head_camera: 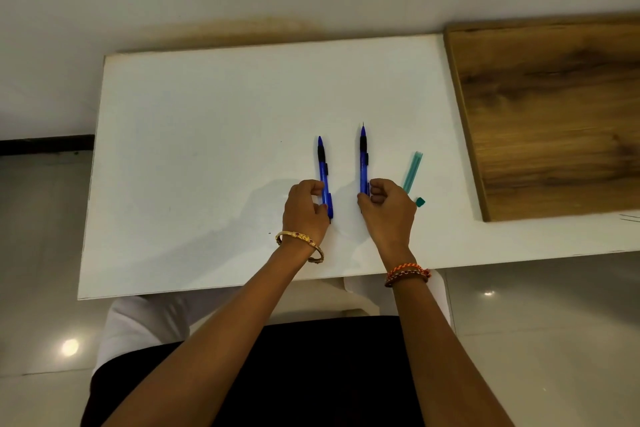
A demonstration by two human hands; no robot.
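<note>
Blue left pencil [323, 170] and right pencil [363, 158] lie side by side on the white bench [207, 149], left of the wooden board [554, 114]. The left hand [304, 208] pinches the left pencil's rear end and the right hand [388, 211] pinches the right pencil's. A green lead tube [412, 172] lies nearer the board.

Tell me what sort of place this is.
Likely a home or office writing desk: white table, glossy floor tiles, left pencil in the left hand, right pencil in the right hand, lead tube nearby.
</note>
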